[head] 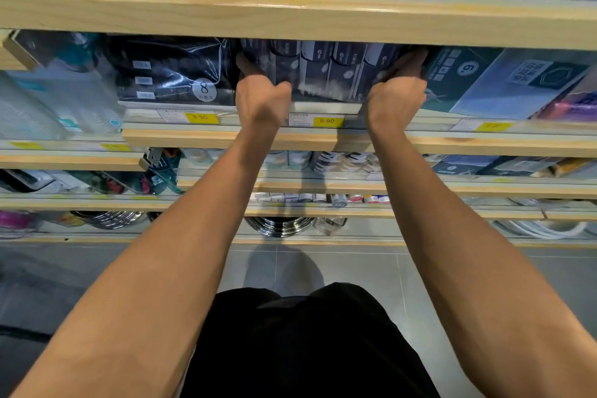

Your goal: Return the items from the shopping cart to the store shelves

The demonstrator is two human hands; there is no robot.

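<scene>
Head view looks down on both arms reaching to a dark multipack (326, 71) on the shelf (226, 139). The pack lies with its long axis along the shelf edge, its printed face tilted up and outward. The left hand (263, 100) grips the pack's left end, fingers curled round it; the right hand (395, 92) grips the right end, fingers wrapped over the top corner. Left of the pack sits a black bag (171, 74) marked 8; right of it, a blue box (504, 81). Below the pack hangs a yellow price tag (327, 121), seemingly reading 9.90.
</scene>
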